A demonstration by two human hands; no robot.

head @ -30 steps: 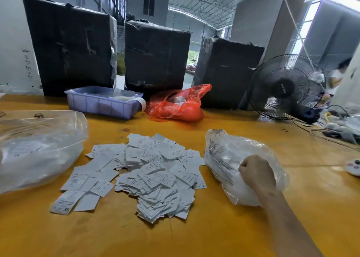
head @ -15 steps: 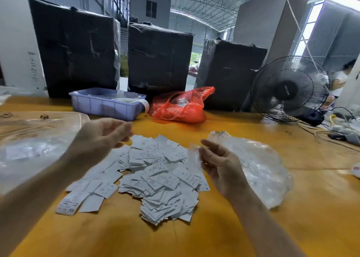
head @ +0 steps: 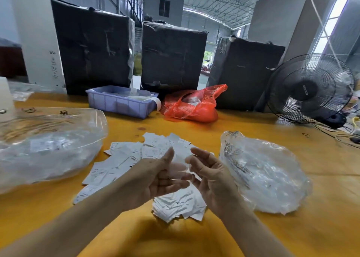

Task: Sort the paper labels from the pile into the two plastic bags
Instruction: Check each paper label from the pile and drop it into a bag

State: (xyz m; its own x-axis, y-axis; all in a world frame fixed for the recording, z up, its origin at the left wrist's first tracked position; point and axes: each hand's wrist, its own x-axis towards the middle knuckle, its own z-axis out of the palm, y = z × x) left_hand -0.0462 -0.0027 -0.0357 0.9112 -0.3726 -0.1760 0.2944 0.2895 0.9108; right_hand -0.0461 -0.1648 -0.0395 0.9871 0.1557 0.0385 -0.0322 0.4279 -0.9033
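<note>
together both hands, left hand (head: 153, 180) and right hand (head: 212, 180), hold a clear film (head: 178, 169) over the labels (head: 120, 159).

Yellow table (head: 321, 227) carrying a pile of paper labels (head: 124, 159) mid-surface, clear bags left (head: 48, 151) and right (head: 268, 175), purple tray (head: 118, 105), red bag (head: 192, 108), black fan (head: 309, 89) behind.

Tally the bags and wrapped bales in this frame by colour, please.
Clear plastic bags: 2
Red plastic bag: 1
Black wrapped bales: 3
Total: 6
</note>
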